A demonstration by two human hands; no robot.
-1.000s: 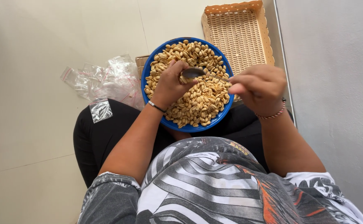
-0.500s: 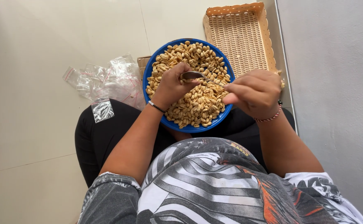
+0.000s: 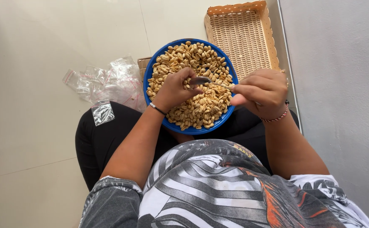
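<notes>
Hands over blue bowl (image 3: 159, 63) of peanuts (image 3: 201, 105)
Right hand (image 3: 262, 92) grips spoon (image 3: 201, 80); left hand (image 3: 174, 89) fingers curled at spoon's bowl, contents hidden

Blue bowl (image 3: 167, 123), tan peanuts (image 3: 201, 103), beige woven basket (image 3: 243, 36), clear bags (image 3: 108, 82) with red stripes, black trousers (image 3: 98, 139).

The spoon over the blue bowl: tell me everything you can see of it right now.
The spoon looks like grey metal, with a shallow oval head and a thin straight handle. It lies nearly level above the peanuts in the blue bowl, head pointing toward the left hand, whose fingertips touch the head. The right hand pinches the handle's far end, hiding it. Whether the head carries anything cannot be told.
</notes>
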